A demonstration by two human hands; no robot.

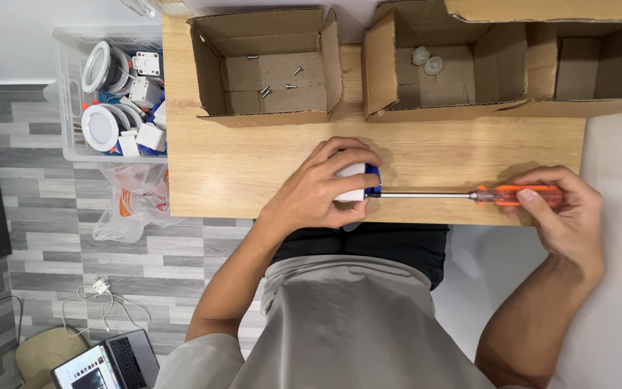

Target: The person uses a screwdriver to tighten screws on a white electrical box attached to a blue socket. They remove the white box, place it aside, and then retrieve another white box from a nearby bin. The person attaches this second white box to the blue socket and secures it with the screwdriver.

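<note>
My left hand [323,186] is wrapped over a small white and blue box-shaped part [358,181] and presses it onto the wooden board [253,158]. My right hand [563,212] grips the orange handle of a screwdriver [520,194]. Its steel shaft [426,194] lies level above the board, and the tip meets the blue side of the part. Most of the part is hidden under my fingers.
An open cardboard box [268,68] with several loose screws stands at the back left of the board. A second box [440,61] holds two small white round pieces. A clear bin [70,94] of round white lamps sits on the floor to the left, a laptop [109,364] below it.
</note>
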